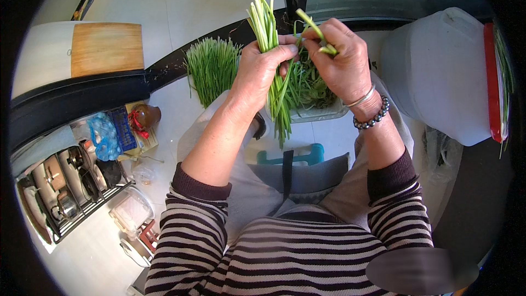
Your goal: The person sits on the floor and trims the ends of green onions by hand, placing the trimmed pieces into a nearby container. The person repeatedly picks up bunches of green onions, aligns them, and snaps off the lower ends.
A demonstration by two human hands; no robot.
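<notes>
My left hand point(263, 65) is closed around an upright bunch of green stalks with pale ends point(263, 20), likely garlic chives, whose leafy ends hang below it. Close by on the right, my right hand point(339, 53) pinches a few loose pale-green stalks point(311, 24) between thumb and fingers. Beneath both hands stands a light plastic tray point(324, 114) holding loose greens and wilted leaves point(314, 82). A thick pile of chives point(213, 65) lies left of my left hand.
A large whitish plastic container with a red rim point(444, 74) stands at the right, a plastic bag point(439, 152) below it. At the left are a wooden board point(107, 49), a brown jar point(147, 116) and a metal rack point(94, 205) of cookware. A teal plastic piece point(314, 154) lies between my legs.
</notes>
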